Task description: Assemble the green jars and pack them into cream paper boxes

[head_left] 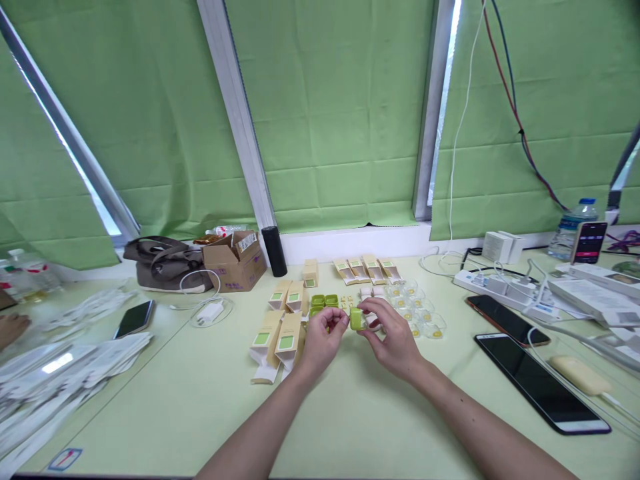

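In the middle of the table, my right hand (393, 337) grips a small green case (357, 319) between thumb and fingers. My left hand (323, 339) is just left of it, thumb and fingertips pinched together; whatever they hold is too small to make out. Behind the left hand sit several open green cases (325, 300), partly hidden by it. Tiny yellowish pieces (346, 301) lie beside them. White rounded pieces (373, 292) are behind my right hand. To its right stand clear plastic cups (420, 310) with yellow centres.
Open cardboard packets (289, 340) lie left of my hands, with more packets (367, 268) farther back. Phones (540, 383), a power strip (505, 293) and cables occupy the right side. A bag (167, 263), carton (235, 263) and black cylinder (275, 252) stand back left. Another person's hand (13, 329) shows far left.
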`<state>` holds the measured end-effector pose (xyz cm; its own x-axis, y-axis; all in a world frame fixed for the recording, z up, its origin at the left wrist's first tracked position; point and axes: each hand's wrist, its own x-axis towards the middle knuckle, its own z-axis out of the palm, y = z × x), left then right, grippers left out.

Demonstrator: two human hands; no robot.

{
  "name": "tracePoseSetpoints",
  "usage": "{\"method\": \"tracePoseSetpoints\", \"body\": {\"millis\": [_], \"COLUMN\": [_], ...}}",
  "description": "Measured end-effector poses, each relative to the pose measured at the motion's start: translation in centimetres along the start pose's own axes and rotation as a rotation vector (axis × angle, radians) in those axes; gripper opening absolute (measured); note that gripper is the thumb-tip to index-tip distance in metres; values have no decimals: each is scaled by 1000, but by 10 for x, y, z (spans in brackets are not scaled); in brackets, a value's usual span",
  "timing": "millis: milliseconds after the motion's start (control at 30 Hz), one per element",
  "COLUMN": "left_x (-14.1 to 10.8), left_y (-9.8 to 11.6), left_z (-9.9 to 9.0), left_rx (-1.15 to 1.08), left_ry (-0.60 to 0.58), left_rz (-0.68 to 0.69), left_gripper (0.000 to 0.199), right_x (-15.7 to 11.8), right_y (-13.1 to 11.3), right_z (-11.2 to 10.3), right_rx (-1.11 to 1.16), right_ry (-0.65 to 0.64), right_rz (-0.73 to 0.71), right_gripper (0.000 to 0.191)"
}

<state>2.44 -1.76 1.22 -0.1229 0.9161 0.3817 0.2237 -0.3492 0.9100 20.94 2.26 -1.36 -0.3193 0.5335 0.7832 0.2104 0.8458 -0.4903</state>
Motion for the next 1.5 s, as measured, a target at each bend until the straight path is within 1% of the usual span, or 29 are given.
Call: {"method": "tracePoseSetpoints", "body": {"millis": [333, 633, 1133, 1400, 1500], "left_x": [0, 1, 2, 4, 5], "left_y": [-1, -5, -10, -12, -13], "left_z": [-1, -1, -3, -6, -5], "left_rx": [-9, -31, -50, -95, -113], "left_ry": [12, 9, 19, 51, 46], "left_rz": [-7, -15, 6, -31, -35], "left_gripper": [27, 33, 35, 34, 33], "right_x": [1, 2, 3, 4, 4], "right_y": [-1, -2, -4, -3, -3], "right_z": [-1, -1, -3, -3, -2], "right_rx": [11, 5, 8, 23, 28], "right_ry": [-1, 8, 17, 43, 40], "right_rz": [7, 4, 5, 10, 10], "right_gripper": [42, 38, 38, 37, 38]}}
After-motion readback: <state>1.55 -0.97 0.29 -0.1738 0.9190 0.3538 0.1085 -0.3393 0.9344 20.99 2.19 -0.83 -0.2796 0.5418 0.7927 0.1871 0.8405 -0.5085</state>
